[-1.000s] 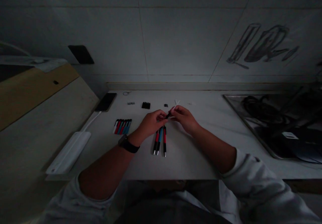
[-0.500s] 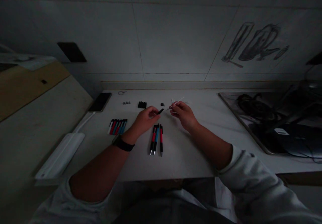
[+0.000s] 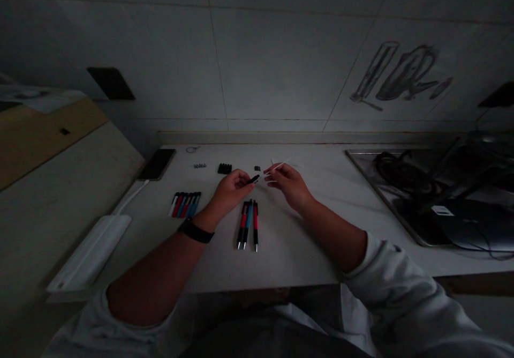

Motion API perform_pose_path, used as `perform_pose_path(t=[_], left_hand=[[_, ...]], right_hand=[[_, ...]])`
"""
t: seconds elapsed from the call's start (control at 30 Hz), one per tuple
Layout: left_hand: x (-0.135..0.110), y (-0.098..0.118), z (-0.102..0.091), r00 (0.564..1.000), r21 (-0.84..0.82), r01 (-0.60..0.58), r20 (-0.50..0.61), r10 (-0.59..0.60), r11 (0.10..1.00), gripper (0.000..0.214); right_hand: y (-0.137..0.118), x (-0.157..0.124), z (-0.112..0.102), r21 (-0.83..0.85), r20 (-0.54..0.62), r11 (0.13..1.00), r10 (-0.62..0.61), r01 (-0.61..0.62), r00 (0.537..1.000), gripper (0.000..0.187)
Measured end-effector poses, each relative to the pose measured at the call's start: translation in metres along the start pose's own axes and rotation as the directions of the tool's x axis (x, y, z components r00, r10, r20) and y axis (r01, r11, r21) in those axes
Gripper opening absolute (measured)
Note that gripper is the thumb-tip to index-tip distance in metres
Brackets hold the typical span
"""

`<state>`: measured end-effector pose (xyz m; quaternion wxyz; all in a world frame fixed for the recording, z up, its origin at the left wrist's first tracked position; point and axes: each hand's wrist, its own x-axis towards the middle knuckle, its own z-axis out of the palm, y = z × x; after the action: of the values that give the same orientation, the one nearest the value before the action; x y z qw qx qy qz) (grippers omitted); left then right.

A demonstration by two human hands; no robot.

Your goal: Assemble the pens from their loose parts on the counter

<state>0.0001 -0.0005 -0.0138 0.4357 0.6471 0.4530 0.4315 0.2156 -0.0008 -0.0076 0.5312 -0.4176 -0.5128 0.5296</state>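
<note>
My left hand (image 3: 228,191) pinches a small black pen part (image 3: 254,179) above the white counter (image 3: 321,229). Just to its right, my right hand (image 3: 286,184) pinches a thin white refill (image 3: 279,165) that points up and to the right. The two pieces sit a short gap apart. Below my hands lie three assembled pens (image 3: 248,224), red and blue with black grips, side by side. A row of several coloured pen barrels (image 3: 185,204) lies to the left. Small black parts (image 3: 224,169) and tiny springs (image 3: 199,165) rest farther back.
A dark phone (image 3: 157,164) lies at the counter's back left, with a white cable running to a white power strip (image 3: 90,252). A metal sink (image 3: 437,197) on the right holds dark cables and a flat device. A tiled wall stands behind.
My hands were joined on the black part and refill a second ago. They have since separated, each holding its own piece. The view shifted slightly.
</note>
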Motion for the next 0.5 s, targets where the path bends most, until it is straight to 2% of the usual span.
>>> perform_pose_path(t=[0.1, 0.17, 0.23, 0.33, 0.43, 0.5], left_hand=[[0.001, -0.001, -0.002, 0.999, 0.003, 0.008, -0.036, -0.008, 1.0, 0.024], [0.001, -0.001, -0.002, 0.998, -0.007, 0.001, -0.055, -0.002, 1.0, 0.025], [0.001, -0.002, -0.003, 0.998, -0.021, -0.008, -0.062, 0.007, 1.0, 0.025], [0.001, -0.003, -0.003, 0.998, -0.037, -0.011, -0.069, 0.009, 0.999, 0.027], [0.002, -0.005, -0.004, 0.996, -0.043, -0.003, -0.089, 0.0, 0.999, 0.03], [0.002, -0.005, -0.005, 0.995, -0.046, -0.004, -0.099, -0.001, 0.999, 0.031]], right_hand=[[-0.016, 0.02, -0.028, -0.21, -0.103, 0.968, -0.164, 0.14, 0.981, 0.035], [-0.028, 0.037, -0.049, -0.446, -0.148, 0.874, -0.286, 0.194, 0.947, 0.034], [-0.036, 0.054, -0.065, -0.635, -0.132, 0.754, -0.323, 0.17, 0.937, 0.031], [-0.036, 0.073, -0.073, -0.824, -0.085, 0.563, -0.237, 0.065, 0.968, 0.03], [-0.019, 0.081, -0.066, -0.922, -0.097, 0.384, -0.118, -0.045, 0.988, 0.025], [-0.005, 0.083, -0.06, -0.949, -0.129, 0.294, -0.044, -0.111, 0.991, 0.025]])
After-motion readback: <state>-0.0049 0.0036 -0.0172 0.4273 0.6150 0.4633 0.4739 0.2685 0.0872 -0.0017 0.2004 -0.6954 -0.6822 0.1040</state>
